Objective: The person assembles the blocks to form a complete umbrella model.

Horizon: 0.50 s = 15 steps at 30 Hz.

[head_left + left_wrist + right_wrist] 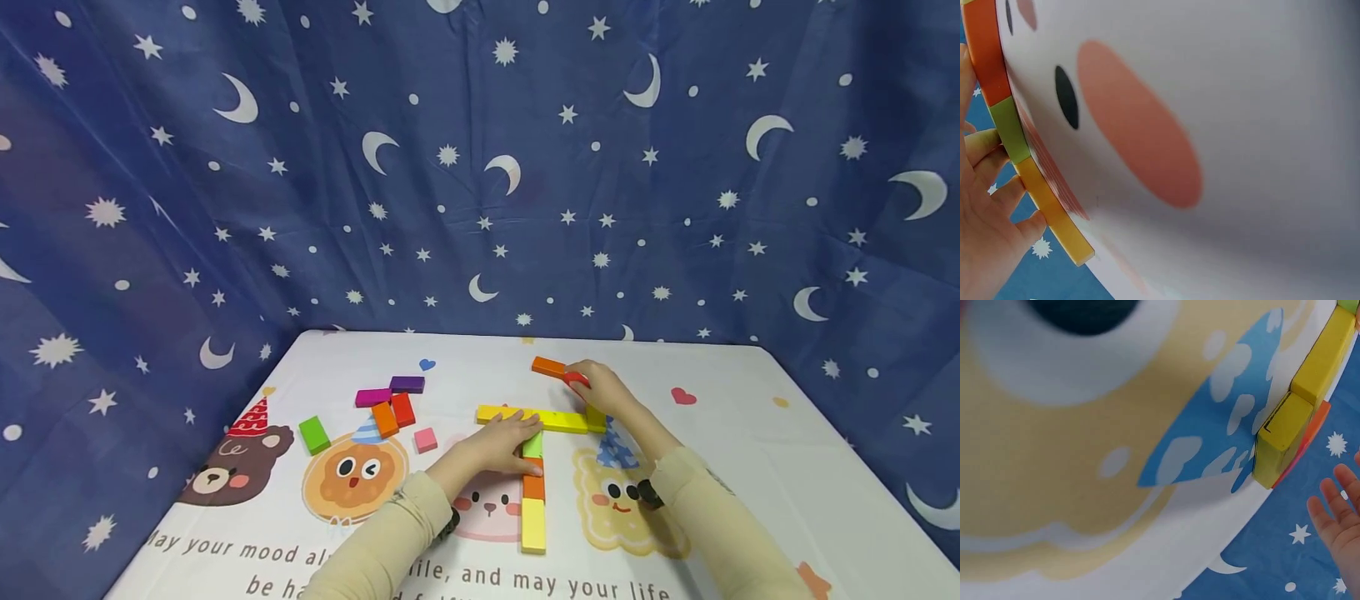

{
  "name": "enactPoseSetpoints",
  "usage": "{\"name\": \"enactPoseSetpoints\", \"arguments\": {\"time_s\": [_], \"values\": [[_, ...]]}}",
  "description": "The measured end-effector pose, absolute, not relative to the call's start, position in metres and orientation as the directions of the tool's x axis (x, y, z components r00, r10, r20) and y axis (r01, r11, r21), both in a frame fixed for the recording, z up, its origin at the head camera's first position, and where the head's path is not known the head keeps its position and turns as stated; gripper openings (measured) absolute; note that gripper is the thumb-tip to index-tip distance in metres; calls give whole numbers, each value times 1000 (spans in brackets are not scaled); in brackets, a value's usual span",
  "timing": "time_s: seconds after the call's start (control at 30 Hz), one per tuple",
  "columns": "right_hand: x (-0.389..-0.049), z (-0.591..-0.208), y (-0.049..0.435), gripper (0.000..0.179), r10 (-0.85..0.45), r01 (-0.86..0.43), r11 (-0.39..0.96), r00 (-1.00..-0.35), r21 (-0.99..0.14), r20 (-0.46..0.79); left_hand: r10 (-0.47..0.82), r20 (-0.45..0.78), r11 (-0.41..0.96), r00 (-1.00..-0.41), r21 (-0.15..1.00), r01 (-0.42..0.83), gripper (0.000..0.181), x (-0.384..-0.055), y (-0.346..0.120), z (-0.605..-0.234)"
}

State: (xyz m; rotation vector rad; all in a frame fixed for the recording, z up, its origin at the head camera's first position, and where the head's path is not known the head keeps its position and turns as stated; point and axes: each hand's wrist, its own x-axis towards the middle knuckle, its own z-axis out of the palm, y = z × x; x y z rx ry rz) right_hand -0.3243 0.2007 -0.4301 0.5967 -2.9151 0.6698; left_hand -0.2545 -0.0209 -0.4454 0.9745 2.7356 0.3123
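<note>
In the head view my left hand (pixel 501 443) rests over the corner where a yellow bar (pixel 562 422) meets a column of light green (pixel 533 445), orange (pixel 533 487) and pale yellow (pixel 533 527) blocks. In the left wrist view its spread fingers lie along the yellow block (pixel 1054 209) and green block (pixel 1010 130). My right hand (pixel 603 390) is behind the bar's right end, its fingertips at a red block (pixel 576 380). The right wrist view shows loosely straight fingers (pixel 1329 515) beyond the yellow end block (pixel 1285 428). An orange block (pixel 549 367) lies just left of the red one.
On the left of the table (pixel 750 392) lie a green block (pixel 314 435), a magenta one (pixel 372 397), a purple one (pixel 407 384), an orange one (pixel 385 420), a red one (pixel 403 409) and a pink cube (pixel 425 440). A blue curtain (pixel 450 208) hangs behind.
</note>
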Motion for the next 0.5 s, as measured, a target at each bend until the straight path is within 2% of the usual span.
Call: {"name": "enactPoseSetpoints", "arguments": {"time_s": [0.2, 0.5], "values": [[-309, -428, 204, 31, -418, -468, 787, -884, -403, 209, 639, -131, 758, -758, 274, 592, 80, -255, -23, -445], [-283, -430, 205, 31, -479, -507, 771, -860, -386, 175, 639, -137, 758, -757, 282, 588, 81, -253, -23, -446]]}}
